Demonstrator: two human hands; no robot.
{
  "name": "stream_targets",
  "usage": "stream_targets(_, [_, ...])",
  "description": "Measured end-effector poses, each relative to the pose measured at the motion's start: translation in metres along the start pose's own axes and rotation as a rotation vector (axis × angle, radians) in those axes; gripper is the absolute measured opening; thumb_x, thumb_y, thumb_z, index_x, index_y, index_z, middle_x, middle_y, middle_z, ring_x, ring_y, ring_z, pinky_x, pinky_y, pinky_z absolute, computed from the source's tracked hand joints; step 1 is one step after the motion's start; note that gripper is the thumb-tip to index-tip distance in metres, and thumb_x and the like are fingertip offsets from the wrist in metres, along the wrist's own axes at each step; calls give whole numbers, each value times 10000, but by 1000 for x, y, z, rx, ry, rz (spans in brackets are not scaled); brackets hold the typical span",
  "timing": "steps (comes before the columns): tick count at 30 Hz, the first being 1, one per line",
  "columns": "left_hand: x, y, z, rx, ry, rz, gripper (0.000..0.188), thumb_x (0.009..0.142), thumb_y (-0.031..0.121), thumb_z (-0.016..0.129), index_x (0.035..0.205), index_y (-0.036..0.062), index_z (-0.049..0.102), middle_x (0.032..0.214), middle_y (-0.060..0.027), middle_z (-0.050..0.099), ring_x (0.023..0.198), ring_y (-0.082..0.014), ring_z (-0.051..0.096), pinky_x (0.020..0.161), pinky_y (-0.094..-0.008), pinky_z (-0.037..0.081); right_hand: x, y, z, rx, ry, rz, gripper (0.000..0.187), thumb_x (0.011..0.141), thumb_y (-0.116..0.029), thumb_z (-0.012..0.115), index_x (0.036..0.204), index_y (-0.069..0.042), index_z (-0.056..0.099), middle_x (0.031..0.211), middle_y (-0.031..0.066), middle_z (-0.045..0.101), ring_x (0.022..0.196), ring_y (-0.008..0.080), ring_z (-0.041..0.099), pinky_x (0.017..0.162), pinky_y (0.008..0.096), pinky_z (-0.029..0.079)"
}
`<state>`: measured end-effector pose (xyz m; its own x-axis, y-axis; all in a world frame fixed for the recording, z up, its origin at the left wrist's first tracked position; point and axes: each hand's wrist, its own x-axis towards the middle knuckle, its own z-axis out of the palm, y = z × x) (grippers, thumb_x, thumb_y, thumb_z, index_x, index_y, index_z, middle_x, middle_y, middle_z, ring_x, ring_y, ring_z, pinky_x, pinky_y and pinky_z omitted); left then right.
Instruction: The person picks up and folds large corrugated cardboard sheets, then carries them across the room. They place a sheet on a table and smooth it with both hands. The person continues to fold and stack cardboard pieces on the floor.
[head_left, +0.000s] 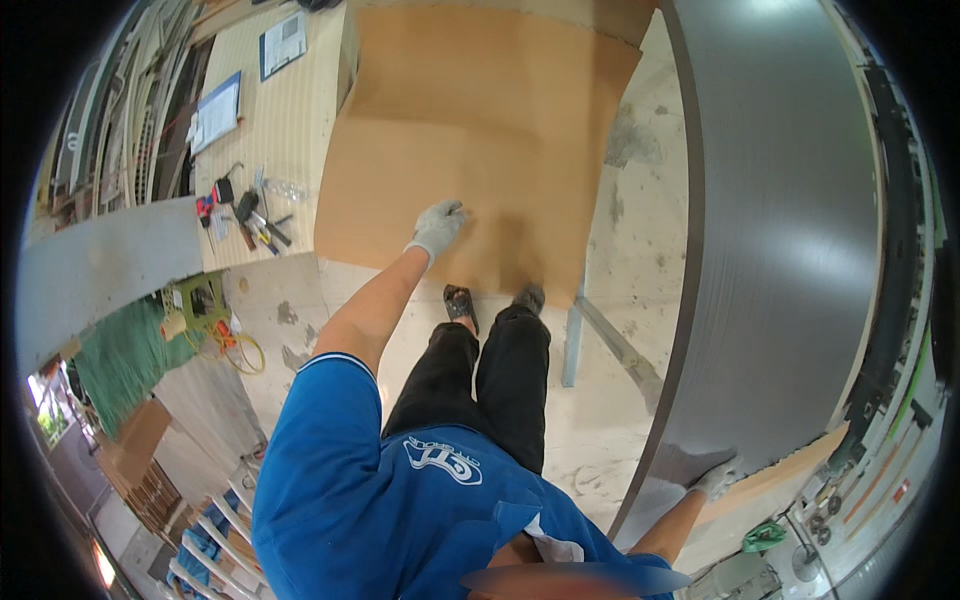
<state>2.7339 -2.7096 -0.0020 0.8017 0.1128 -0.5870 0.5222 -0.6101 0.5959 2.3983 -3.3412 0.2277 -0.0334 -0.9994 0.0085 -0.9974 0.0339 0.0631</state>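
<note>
My left hand [438,228], in a pale work glove, hangs over a large brown sheet [450,165] that looks like cardboard or fibreboard. Its fingers are loosely bent with nothing visible in them. To the right stands a long, smooth dark grey panel [780,220] with a thick edge toward me. Down at its near end my right hand [715,480], also gloved, lies with fingers extended on the grey surface, close to a pale board edge [775,470]. Part of that hand's fingers blends into the panel's reflection.
A cream table [270,130] at the left bears a red drill [205,210], hand tools [262,230] and two clipboards [215,112]. A green stool [195,298] with an orange cable stands below it. Metal legs [620,350] lie between me and the panel. Machinery lines the far right.
</note>
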Motion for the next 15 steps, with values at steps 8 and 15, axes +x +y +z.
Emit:
stream_targets(8, [131, 164, -57, 340, 216, 314, 690, 815, 369, 685, 1433, 178, 444, 1446, -118, 458, 1353, -299, 404, 1104, -432, 336, -118, -365, -22, 129, 246, -1262, 706, 985, -564, 393, 1514, -101, 335, 1548, 209, 321, 1426, 412, 280, 1176, 498, 217])
stream_targets(15, [349, 285, -68, 863, 633, 608, 840, 745, 348, 789, 1472, 238, 383, 1456, -84, 434, 1333, -288, 403, 1094, -465, 306, -249, -649, -62, 193, 171, -1814, 739, 947, -590, 421, 1506, -110, 362, 1550, 187, 332, 1425, 423, 286, 1176, 496, 233])
